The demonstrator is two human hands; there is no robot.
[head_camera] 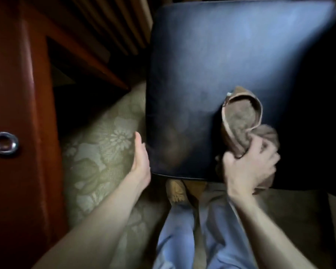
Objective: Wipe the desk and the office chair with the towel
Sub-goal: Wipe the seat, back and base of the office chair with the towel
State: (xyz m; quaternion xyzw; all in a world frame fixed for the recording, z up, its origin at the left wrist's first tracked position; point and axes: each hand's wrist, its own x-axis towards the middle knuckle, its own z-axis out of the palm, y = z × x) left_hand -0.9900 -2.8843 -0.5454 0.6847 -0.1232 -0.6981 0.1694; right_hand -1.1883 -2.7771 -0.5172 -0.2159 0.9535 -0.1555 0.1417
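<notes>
The office chair's dark leather pad (211, 65) fills the upper middle of the head view, with a pale sheen across its top right. A brown towel (242, 117) lies bunched against the pad's lower right part. My right hand (248, 164) grips the towel with curled fingers and holds it against the leather. My left hand (141, 158) holds the pad's lower left edge; the thumb side shows and the fingers are hidden behind the edge.
The reddish wooden desk (17, 94) stands at the left with a metal ring pull (4, 142). A floral-patterned carpet (101, 148) lies below. Blue trouser legs (182, 239) show at the bottom. The right side is dark.
</notes>
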